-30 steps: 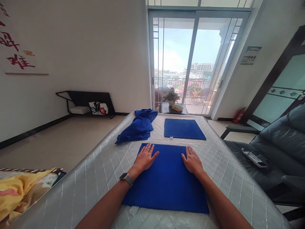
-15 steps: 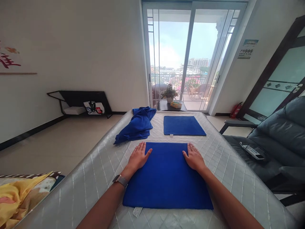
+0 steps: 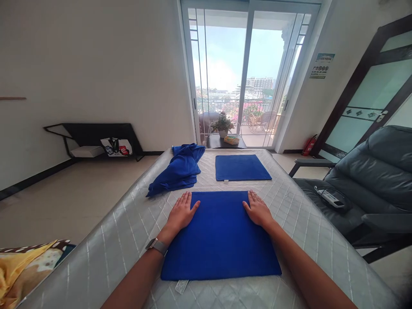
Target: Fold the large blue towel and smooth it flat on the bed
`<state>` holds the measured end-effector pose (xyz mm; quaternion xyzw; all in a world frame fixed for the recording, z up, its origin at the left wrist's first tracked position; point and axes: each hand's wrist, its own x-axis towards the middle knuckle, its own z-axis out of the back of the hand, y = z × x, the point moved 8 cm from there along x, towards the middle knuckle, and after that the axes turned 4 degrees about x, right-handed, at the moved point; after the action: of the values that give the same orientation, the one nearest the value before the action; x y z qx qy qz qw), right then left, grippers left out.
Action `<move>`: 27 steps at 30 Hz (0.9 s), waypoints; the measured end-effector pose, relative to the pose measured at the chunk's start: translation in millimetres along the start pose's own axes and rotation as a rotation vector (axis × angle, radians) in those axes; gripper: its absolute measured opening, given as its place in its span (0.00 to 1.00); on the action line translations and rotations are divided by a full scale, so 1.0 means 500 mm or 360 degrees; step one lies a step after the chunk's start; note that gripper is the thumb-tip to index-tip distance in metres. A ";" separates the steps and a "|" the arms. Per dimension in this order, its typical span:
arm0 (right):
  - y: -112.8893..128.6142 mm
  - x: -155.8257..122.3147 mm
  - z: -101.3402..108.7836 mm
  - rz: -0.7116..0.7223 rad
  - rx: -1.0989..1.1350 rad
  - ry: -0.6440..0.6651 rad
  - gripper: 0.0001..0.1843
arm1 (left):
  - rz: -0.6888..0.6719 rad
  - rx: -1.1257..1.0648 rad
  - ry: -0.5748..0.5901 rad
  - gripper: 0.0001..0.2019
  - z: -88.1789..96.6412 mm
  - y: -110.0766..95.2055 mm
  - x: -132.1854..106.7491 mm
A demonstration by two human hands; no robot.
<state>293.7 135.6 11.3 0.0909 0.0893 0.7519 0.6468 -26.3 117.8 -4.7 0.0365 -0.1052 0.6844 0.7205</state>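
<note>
A blue rectangular cloth point(image 3: 220, 240) lies flat and smooth on the quilted mattress point(image 3: 119, 231), with a white label sticking out at its near left edge. My left hand point(image 3: 182, 211) rests flat on its far left corner, fingers stretched out. On the far right corner lies my right hand point(image 3: 257, 209), likewise flat with the thumb apart. Farther off, a second blue cloth point(image 3: 243, 167) is spread flat, its small label toward me. To the left of that one sits a crumpled heap of blue cloths point(image 3: 178, 169).
At right stands a dark armchair point(image 3: 363, 184) with a white power strip point(image 3: 330, 197) on its seat. Beyond the mattress are a small table with a potted plant point(image 3: 223, 124) and a sliding glass door. Yellow patterned bedding point(image 3: 28, 270) lies at lower left.
The whole view has shifted slightly, so the scene sits a little farther left. Both hands stay flat on the cloth's far corners.
</note>
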 end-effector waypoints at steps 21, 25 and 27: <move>-0.005 -0.005 -0.013 0.0171 -0.0100 -0.0037 0.35 | -0.0768 -0.0353 -0.0053 0.34 0.037 -0.527 0.027; -0.006 -0.006 -0.013 0.0172 -0.0107 -0.0031 0.35 | -0.0654 -0.0384 -0.0044 0.35 0.017 -0.523 0.043; -0.005 -0.003 -0.011 0.0141 -0.0092 -0.0045 0.34 | -0.0622 -0.0354 -0.0044 0.36 0.010 -0.490 0.043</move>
<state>295.1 134.2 5.2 0.0867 0.0542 0.7807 0.6165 217.5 123.0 27.0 -0.0139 -0.1807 0.5154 0.8376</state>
